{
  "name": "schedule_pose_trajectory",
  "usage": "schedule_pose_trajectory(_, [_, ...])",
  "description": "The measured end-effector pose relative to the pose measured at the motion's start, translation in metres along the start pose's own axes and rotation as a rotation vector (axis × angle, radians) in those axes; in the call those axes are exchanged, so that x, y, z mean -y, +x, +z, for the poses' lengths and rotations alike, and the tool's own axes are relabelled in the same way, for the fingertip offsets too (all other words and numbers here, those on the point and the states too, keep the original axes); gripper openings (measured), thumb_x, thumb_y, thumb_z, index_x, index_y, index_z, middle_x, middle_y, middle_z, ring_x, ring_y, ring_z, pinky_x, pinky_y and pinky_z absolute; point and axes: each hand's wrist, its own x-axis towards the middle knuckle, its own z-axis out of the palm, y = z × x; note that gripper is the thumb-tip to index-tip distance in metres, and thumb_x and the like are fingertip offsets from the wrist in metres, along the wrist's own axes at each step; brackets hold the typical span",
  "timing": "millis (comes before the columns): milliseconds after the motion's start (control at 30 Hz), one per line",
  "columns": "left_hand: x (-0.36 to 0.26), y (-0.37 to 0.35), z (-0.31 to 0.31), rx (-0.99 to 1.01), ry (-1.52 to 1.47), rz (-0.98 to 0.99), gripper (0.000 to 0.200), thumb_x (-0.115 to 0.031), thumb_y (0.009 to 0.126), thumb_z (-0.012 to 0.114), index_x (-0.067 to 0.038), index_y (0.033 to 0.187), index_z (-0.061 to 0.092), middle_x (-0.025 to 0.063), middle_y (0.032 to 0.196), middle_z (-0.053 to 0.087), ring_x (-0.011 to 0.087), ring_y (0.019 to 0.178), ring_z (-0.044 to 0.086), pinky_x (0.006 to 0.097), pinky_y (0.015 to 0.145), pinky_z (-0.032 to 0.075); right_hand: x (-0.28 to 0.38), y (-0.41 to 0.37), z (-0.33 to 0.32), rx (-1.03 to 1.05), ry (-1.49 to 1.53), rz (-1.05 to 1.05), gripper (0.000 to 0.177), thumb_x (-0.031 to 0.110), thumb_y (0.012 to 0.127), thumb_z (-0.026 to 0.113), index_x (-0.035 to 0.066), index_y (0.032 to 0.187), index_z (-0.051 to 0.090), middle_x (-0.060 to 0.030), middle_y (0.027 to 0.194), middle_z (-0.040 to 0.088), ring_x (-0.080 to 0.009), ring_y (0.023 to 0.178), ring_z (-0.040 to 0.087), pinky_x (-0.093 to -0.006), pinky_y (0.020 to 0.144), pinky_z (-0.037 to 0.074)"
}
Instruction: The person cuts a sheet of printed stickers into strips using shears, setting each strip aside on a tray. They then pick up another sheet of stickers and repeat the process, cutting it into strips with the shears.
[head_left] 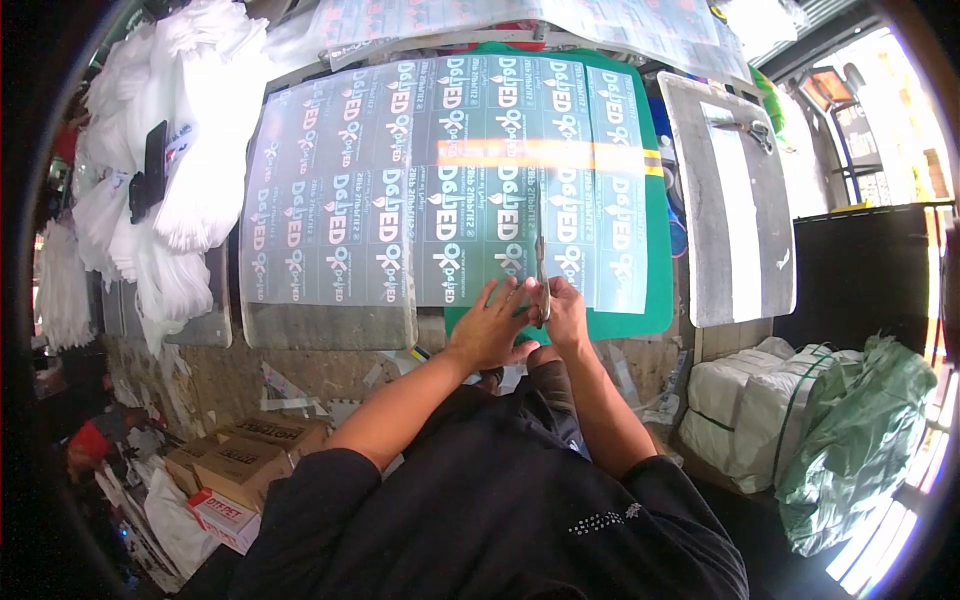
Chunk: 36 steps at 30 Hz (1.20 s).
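A large translucent film sheet (330,200) with rows of white printed lettering lies across the worktop, partly over a green cutting mat (655,260). My right hand (565,318) is closed around the handles of a pair of scissors (542,275), whose blades point away from me along a column of the print. Close to its left, my left hand (492,325) rests at the near edge of the film with fingers spread. A narrower printed strip (617,200) lies along the film's right side. Whether the scissor blades are apart is hard to make out.
White fabric or plastic bundles (190,110) hang at left, a dark object (152,170) against them. To the right, another pair of scissors (745,128) lies on a grey board (775,230). Cardboard boxes (245,460) and wrapped white bales (740,400) stand below.
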Motion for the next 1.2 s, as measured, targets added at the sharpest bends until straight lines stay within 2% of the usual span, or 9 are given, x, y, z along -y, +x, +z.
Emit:
schedule_pose_trajectory(67, [0.001,0.0,0.005,-0.11,-0.007,0.027,0.056,-0.055,0.087,0.06,-0.015,0.126,0.06,0.0185,0.146,0.04,0.0383,0.138,0.033,0.0548,0.115,0.023,0.003,0.002,0.001,0.004,0.005,0.009,0.044,0.042,0.089,0.072,0.0,0.09,0.057,-0.0021,0.061,0.056,-0.0103,0.051,0.054,-0.0249,0.047,0.043])
schedule_pose_trajectory(233, [0.0,0.0,0.001,-0.086,-0.004,0.024,0.058,-0.054,0.086,0.061,-0.016,0.129,0.058,0.0184,0.144,0.042,0.0388,0.137,0.034,0.0555,0.114,0.025,0.007,0.013,0.0,0.022,-0.026,-0.046,0.045,0.042,0.089,0.071,0.0,0.089,0.056,-0.0021,0.062,0.056,-0.0104,0.051,0.054,-0.0248,0.046,0.043])
schedule_pose_trajectory(300, [0.0,0.0,0.001,-0.071,0.001,0.026,0.059,-0.054,0.086,0.061,-0.016,0.13,0.057,0.0183,0.144,0.042,0.0389,0.136,0.035,0.0557,0.114,0.026,0.011,0.017,0.001,0.0,0.025,-0.044,0.052,0.045,0.086,0.075,-0.005,0.088,0.057,-0.004,0.063,0.059,-0.0102,0.052,0.055,-0.0257,0.046,0.044])
schedule_pose_trajectory(400, [0.001,0.0,0.0,-0.06,-0.007,0.023,0.062,-0.054,0.085,0.062,-0.016,0.134,0.054,0.0178,0.143,0.043,0.0389,0.136,0.036,0.056,0.113,0.027,0.014,0.025,0.0,0.025,0.015,-0.035,0.054,0.046,0.085,0.075,-0.005,0.089,0.058,-0.0043,0.063,0.059,-0.0105,0.052,0.055,-0.0261,0.046,0.045])
schedule_pose_trajectory(500, [0.0,0.0,0.001,-0.108,-0.017,0.035,0.066,-0.054,0.084,0.062,-0.016,0.137,0.052,0.0172,0.141,0.044,0.0388,0.135,0.036,0.0564,0.112,0.028,0.013,0.034,-0.001,0.018,-0.016,-0.037,0.057,0.048,0.084,0.075,-0.005,0.09,0.058,-0.0046,0.064,0.059,-0.0109,0.053,0.056,-0.026,0.046,0.045])
schedule_pose_trajectory(600, [0.001,0.001,-0.001,-0.134,0.007,0.055,0.066,-0.054,0.086,0.06,-0.016,0.138,0.051,0.0202,0.142,0.041,0.0397,0.133,0.037,0.0567,0.111,0.029,0.016,0.041,0.001,0.008,0.013,-0.024,0.058,0.049,0.084,0.075,-0.006,0.091,0.059,-0.0044,0.063,0.059,-0.011,0.054,0.056,-0.0259,0.047,0.045])
schedule_pose_trajectory(1000, [0.001,0.001,0.006,-0.16,0.006,0.051,0.074,-0.053,0.085,0.062,-0.018,0.146,0.041,0.0189,0.139,0.046,0.0394,0.131,0.041,0.0572,0.109,0.032,0.045,0.076,0.006,-0.011,-0.033,-0.05,0.058,0.051,0.082,0.076,-0.004,0.089,0.059,-0.0036,0.062,0.057,-0.0117,0.053,0.055,-0.0262,0.048,0.044])
schedule_pose_trajectory(1200, [0.003,0.001,0.008,-0.162,-0.027,0.056,0.074,-0.053,0.084,0.063,-0.019,0.146,0.042,0.0193,0.142,0.04,0.0411,0.132,0.039,0.0591,0.107,0.033,0.06,0.102,0.007,0.042,0.048,-0.099,0.057,0.051,0.084,0.074,-0.004,0.09,0.057,-0.0036,0.061,0.056,-0.0113,0.052,0.054,-0.0261,0.047,0.042])
